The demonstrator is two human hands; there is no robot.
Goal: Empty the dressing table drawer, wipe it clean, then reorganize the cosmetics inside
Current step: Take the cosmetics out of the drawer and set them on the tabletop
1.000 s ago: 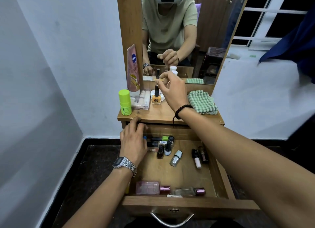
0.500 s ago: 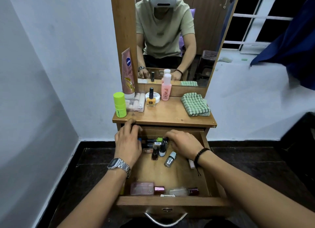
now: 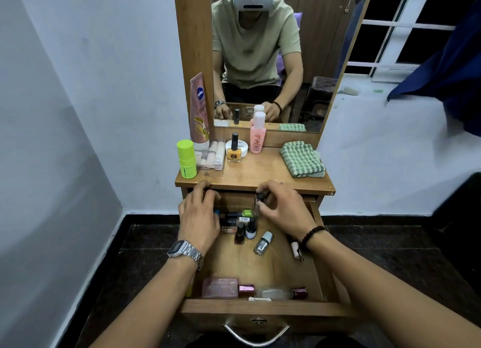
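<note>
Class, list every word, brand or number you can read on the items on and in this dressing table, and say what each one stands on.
"Glow", partly legible: pink tube; its blue round logo is too blurred.
"3", large numeral: pink bottle; the smaller print is blurred.
"POLISH": white round jar, partly hidden by the yellow nail polish bottle.
"D&Z", uncertain: pink perfume bottle.
Green bottle label: too small.

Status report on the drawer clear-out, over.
Right hand pinching a small dark-capped bottle above the drawer. Left hand at the drawer's back left, grip unclear. Bottles still inside; nothing blocking.
</note>
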